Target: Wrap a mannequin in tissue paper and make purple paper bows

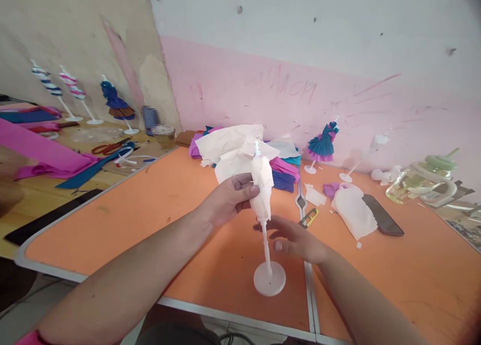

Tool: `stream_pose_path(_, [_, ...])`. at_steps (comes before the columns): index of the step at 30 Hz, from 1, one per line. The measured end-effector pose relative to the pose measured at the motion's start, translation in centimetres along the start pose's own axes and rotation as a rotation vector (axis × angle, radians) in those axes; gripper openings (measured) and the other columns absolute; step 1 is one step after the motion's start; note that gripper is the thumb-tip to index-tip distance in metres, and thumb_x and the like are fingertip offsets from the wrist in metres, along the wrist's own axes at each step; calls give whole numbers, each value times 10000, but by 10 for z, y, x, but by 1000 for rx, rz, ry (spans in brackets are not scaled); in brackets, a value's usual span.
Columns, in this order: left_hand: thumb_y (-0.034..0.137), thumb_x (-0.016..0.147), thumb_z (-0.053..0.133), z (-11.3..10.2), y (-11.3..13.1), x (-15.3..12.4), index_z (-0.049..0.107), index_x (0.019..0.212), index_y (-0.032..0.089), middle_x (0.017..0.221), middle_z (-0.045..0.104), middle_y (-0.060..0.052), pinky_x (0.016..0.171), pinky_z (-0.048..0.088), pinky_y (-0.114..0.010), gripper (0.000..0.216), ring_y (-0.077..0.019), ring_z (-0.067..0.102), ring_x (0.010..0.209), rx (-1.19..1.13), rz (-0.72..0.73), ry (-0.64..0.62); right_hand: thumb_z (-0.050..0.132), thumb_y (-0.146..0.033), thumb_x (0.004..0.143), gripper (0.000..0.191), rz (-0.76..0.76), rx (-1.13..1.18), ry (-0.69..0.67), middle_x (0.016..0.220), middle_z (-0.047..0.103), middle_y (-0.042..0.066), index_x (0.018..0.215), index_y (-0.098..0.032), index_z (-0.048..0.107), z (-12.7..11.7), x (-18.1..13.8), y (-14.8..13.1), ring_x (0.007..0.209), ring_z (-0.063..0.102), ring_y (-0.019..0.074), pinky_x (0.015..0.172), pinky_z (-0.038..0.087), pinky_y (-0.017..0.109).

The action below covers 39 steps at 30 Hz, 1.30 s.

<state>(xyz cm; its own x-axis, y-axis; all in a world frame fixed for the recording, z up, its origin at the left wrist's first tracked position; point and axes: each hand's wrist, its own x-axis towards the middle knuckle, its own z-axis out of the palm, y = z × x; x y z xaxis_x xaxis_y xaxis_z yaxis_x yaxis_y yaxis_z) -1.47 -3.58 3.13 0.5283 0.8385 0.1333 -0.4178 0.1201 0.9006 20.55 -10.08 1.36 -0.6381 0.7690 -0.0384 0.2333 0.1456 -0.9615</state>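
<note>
A small white mannequin (262,185) on a thin stand with a round base (269,279) is in front of me, its torso wrapped in white paper. My left hand (235,197) grips the torso from the left, thumb across the paper. Just right of the stem is my right hand (291,239), its fingers apart and partly behind the stem. Nothing shows in that hand. Behind the mannequin lie crumpled white sheets (233,144) over folded pink, purple and blue crepe paper (283,180).
Yellow thread snips (309,218), a dark phone (383,217) partly under white paper (353,210), and a clear jug (417,180) sit on the orange table (131,225). A mannequin in a teal dress (322,143) stands by the wall. Scissors (108,146) lie on the left table.
</note>
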Motion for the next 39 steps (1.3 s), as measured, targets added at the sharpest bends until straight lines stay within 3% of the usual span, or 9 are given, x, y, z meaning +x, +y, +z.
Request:
stream_pose_path(2, [332, 732, 753, 0, -3, 1, 675, 1027, 199, 896, 670, -48, 714, 534, -290, 332, -185, 644, 841, -3, -3, -21, 594, -450, 853, 440, 50, 3, -84, 1167, 666, 99, 1222, -211, 607, 9, 1, -1, 1120, 587, 234, 969, 437, 401])
stream_pose_path(5, [404, 705, 762, -2, -3, 1, 680, 1003, 197, 879, 671, -64, 693, 535, -315, 372, -221, 647, 853, -14, 1, -28, 519, -475, 892, 389, 127, 41, -93, 932, 730, 87, 1069, -168, 680, 18, 3, 0, 930, 655, 205, 863, 493, 365])
stream_pose_path(11, [578, 772, 625, -2, 1, 1, 671, 1007, 202, 857, 652, -64, 653, 519, -339, 445, -202, 623, 734, -39, 33, -40, 550, -420, 882, 327, 138, 47, -30, 900, 730, 85, 988, -146, 691, 12, 6, 11, 820, 652, 169, 778, 502, 310])
stream_pose_path(18, [277, 697, 785, 0, -1, 3, 678, 931, 155, 855, 675, -37, 712, 481, -290, 285, -167, 621, 766, 116, 77, 94, 523, -393, 886, 286, 183, -64, 73, 924, 731, 51, 970, -183, 699, 9, 9, 18, 763, 626, 148, 711, 502, 281])
stream_pose_path(24, [256, 680, 795, -12, 3, 3, 672, 1009, 149, 998, 694, -95, 774, 496, -369, 368, -233, 645, 870, 19, -33, -53, 548, -353, 861, 232, 162, -151, 111, 874, 730, 22, 933, -213, 719, 19, 8, 15, 752, 633, 148, 724, 493, 276])
stream_pose_path(27, [355, 726, 753, -16, 6, 5, 611, 1181, 191, 1249, 598, -123, 860, 488, -434, 504, -300, 588, 1080, -69, 9, -159, 556, -358, 847, 222, 192, -171, 253, 810, 715, 13, 894, -219, 723, 21, 9, 16, 736, 634, 148, 689, 482, 262])
stream_pose_path(30, [495, 735, 709, -12, 8, 6, 549, 1278, 199, 1347, 522, -130, 962, 445, -441, 639, -325, 467, 1248, -89, 77, -214, 557, -366, 838, 215, 236, -208, 413, 773, 701, -4, 873, -232, 722, 21, 11, 17, 699, 621, 138, 644, 461, 245])
stream_pose_path(33, [521, 742, 697, -4, 6, 5, 540, 1289, 191, 1283, 564, -139, 938, 459, -421, 658, -308, 517, 1181, -1, 131, -165, 585, -395, 819, 214, 244, -288, 486, 752, 695, -15, 849, -238, 727, 23, 13, 19, 674, 604, 134, 621, 439, 241])
stream_pose_path(39, [318, 803, 695, 1, -4, 1, 657, 1065, 157, 1050, 664, -89, 763, 507, -337, 309, -201, 617, 890, 24, 159, 61, 567, -406, 847, 231, 168, -325, 384, 818, 717, -13, 896, -247, 727, 31, 15, 21, 752, 629, 149, 705, 462, 266])
